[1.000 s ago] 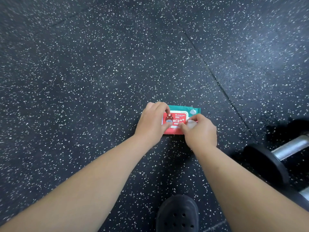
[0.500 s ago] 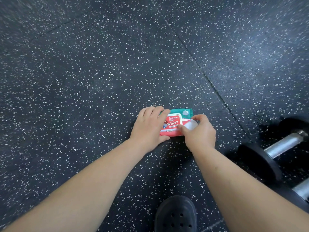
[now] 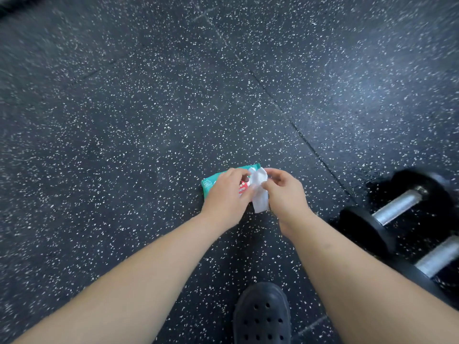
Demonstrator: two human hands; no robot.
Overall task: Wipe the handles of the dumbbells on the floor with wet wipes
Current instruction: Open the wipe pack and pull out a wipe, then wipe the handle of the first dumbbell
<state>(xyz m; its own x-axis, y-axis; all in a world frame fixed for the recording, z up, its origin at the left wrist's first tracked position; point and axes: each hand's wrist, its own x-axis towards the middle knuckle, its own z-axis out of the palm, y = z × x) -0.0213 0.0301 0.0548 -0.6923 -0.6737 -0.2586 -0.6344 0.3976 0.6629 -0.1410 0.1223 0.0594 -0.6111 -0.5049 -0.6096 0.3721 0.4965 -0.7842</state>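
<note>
A white wet wipe (image 3: 259, 197) hangs between my two hands, just above the floor. My left hand (image 3: 227, 194) pinches its left edge and covers most of the teal and red wipes pack (image 3: 208, 184) lying underneath. My right hand (image 3: 284, 192) pinches the wipe's right side between thumb and fingers. To the right, a dumbbell with black heads and a silver handle (image 3: 395, 204) lies on the floor. A second dumbbell handle (image 3: 438, 256) shows nearer the right edge, its far end cut off.
The black speckled rubber floor (image 3: 149, 120) stretches to the left and ahead, with a tile seam running diagonally. My black perforated shoe (image 3: 263, 316) stands at the bottom centre, just below my hands.
A wipe has come out of the pack and is now held between both hands. The pack has turned so its teal end points left. The view has shifted, showing more of the dumbbells.
</note>
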